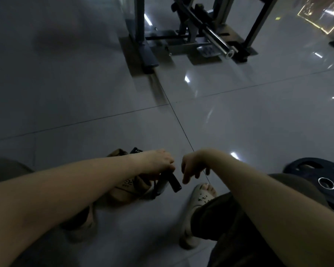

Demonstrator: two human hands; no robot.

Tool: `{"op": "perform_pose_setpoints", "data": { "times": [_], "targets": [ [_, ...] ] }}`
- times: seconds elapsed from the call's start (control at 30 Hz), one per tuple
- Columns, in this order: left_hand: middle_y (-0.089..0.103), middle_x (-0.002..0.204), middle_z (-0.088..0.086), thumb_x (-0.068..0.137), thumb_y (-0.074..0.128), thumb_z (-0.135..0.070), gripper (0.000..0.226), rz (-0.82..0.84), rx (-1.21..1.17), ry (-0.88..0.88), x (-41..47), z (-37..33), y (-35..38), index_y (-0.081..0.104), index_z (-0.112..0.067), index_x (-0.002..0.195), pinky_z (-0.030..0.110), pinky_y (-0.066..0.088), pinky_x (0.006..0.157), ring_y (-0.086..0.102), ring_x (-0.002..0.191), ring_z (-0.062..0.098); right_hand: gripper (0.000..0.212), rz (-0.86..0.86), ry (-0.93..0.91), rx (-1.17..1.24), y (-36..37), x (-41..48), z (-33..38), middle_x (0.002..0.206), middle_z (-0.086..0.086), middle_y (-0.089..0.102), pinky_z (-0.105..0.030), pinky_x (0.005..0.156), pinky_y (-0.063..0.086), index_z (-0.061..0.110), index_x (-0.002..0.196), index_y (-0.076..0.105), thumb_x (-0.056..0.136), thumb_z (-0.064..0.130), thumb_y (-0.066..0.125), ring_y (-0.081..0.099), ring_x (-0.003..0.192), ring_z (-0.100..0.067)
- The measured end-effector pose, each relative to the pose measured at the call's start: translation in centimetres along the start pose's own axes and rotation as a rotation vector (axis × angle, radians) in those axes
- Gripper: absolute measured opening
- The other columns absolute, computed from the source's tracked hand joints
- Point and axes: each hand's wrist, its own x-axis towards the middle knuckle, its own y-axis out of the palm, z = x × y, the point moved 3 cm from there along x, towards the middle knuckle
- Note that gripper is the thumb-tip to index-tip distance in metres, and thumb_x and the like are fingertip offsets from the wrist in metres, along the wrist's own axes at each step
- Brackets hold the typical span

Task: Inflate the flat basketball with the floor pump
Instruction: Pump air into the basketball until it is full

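One head view is all I get, and it is dim. The floor is glossy grey tile with thin dark joints crossing it, and small bright patches of light reflect off it toward the right. At the far side of the room a metal gym frame stands on flat feet. A chrome barbell lies slanted across it, its open end pointing my way. At the right edge a dark weight plate with a shiny centre ring lies on the floor, partly behind the person's knee.

Low in the middle, the left hand reaches forward, and its fingers are wrapped round the black handle of the floor pump. The handle's free end sticks out toward the right hand. A grey part of the pump shows just beneath the handle, too dark for me to make out further. The basketball, tan and sagging with dark print on it, lies on the floor right under the left hand and wrist. The right hand hangs just beside the handle, apart from it, its fingers loosely curled downward and holding nothing. A pale clog on the right foot stands on the tile under that hand. Another sandal shows under the left forearm.
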Motion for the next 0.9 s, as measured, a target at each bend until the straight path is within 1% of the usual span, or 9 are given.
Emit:
{"op": "perform_pose_setpoints", "data": {
  "times": [0.13, 0.2, 0.37, 0.47, 0.57, 0.67, 0.73, 0.8, 0.9],
  "targets": [
    [0.054, 0.111, -0.003, 0.093, 0.061, -0.029, 0.031, 0.039, 0.009, -0.05, -2.4, 0.2, 0.5, 0.057, -0.028, 0.124, 0.031, 0.036, 0.09, 0.05, 0.105, 0.018, 0.038, -0.001, -0.079, 0.034, 3.8, 2.2, 2.3, 0.097, -0.007, 0.061, -0.021, 0.048, 0.046, 0.005, 0.125, 0.058, 0.093, 0.02, 0.069, 0.06, 0.076, -0.015],
    [0.054, 0.114, -0.003, 0.095, 0.059, -0.025, 0.036, 0.061, 0.033, -0.068, -3.6, 0.3, 0.8, 0.055, -0.03, 0.13, 0.031, 0.034, 0.091, 0.048, 0.107, 0.018, 0.031, -0.026, -0.108, 0.058, 4.6, 2.8, 3.2, 0.081, 0.001, 0.058, -0.026, 0.062, 0.052, 0.011, 0.118, 0.061, 0.091, 0.022, 0.071, 0.055, 0.065, -0.01],
    [0.055, 0.113, -0.001, 0.097, 0.054, -0.016, 0.035, 0.033, 0.101, -0.052, -6.1, -0.6, 1.6, 0.056, -0.024, 0.132, 0.033, 0.038, 0.093, 0.05, 0.106, 0.018, 0.038, 0.021, -0.144, 0.245, 4.6, 2.1, 4.6, 0.109, -0.003, 0.068, -0.046, 0.093, 0.055, 0.012, 0.126, 0.058, 0.092, 0.026, 0.069, 0.068, 0.1, -0.022],
    [0.055, 0.112, 0.001, 0.098, 0.05, -0.016, 0.028, -0.021, 0.141, -0.093, -6.9, -1.0, 2.6, 0.06, -0.02, 0.125, 0.035, 0.042, 0.093, 0.052, 0.106, 0.021, 0.031, 0.024, -0.156, 0.27, 5.6, 1.9, 6.5, 0.11, -0.007, 0.069, -0.046, 0.091, 0.057, 0.012, 0.119, 0.061, 0.093, 0.028, 0.067, 0.069, 0.102, -0.027],
    [0.054, 0.119, 0.003, 0.094, 0.056, -0.022, 0.028, -0.103, 0.103, -0.196, -7.6, -0.1, 3.3, 0.06, -0.02, 0.121, 0.037, 0.041, 0.098, 0.052, 0.112, 0.024, 0.021, -0.042, -0.149, 0.229, 6.5, 3.0, 8.1, 0.092, -0.008, 0.068, -0.038, 0.074, 0.059, 0.008, 0.106, 0.06, 0.091, 0.02, 0.069, 0.071, 0.077, -0.024],
    [0.047, 0.14, 0.005, 0.086, 0.063, -0.05, 0.071, -0.164, -0.069, -0.432, -10.1, 2.8, 4.9, 0.039, -0.023, 0.147, 0.04, 0.038, 0.107, 0.046, 0.126, 0.026, 0.013, -0.086, -0.066, 0.204, 4.8, 3.9, 7.6, 0.074, -0.013, 0.069, -0.033, 0.053, 0.059, 0.002, 0.085, 0.06, 0.087, 0.008, 0.071, 0.073, 0.059, -0.022],
    [0.045, 0.144, 0.006, 0.083, 0.059, -0.066, 0.088, -0.173, -0.219, -0.599, -12.2, 4.7, 7.2, 0.029, -0.021, 0.153, 0.041, 0.04, 0.107, 0.047, 0.127, 0.027, 0.01, -0.082, 0.038, 0.135, 3.5, 4.3, 6.5, 0.076, -0.022, 0.07, -0.041, 0.057, 0.061, -0.005, 0.086, 0.058, 0.084, -0.002, 0.067, 0.074, 0.065, -0.03],
    [0.046, 0.144, 0.008, 0.087, 0.058, -0.061, 0.082, -0.056, -0.272, -0.739, -13.1, 6.3, 10.5, 0.029, -0.02, 0.152, 0.042, 0.042, 0.105, 0.048, 0.128, 0.028, 0.02, -0.091, 0.123, 0.074, 2.4, 4.9, 5.5, 0.087, -0.029, 0.07, -0.044, 0.059, 0.061, -0.008, 0.097, 0.051, 0.083, -0.004, 0.065, 0.074, 0.075, -0.037],
    [0.053, 0.133, 0.008, 0.09, 0.057, -0.056, 0.058, 0.226, -0.384, -0.952, -12.6, 7.5, 15.7, 0.05, -0.02, 0.135, 0.044, 0.043, 0.101, 0.051, 0.123, 0.03, 0.038, -0.116, 0.111, 0.092, 1.1, 7.1, 4.4, 0.095, -0.023, 0.068, -0.044, 0.061, 0.062, 0.003, 0.11, 0.047, 0.084, 0.012, 0.075, 0.074, 0.078, -0.036]
  ]
}}
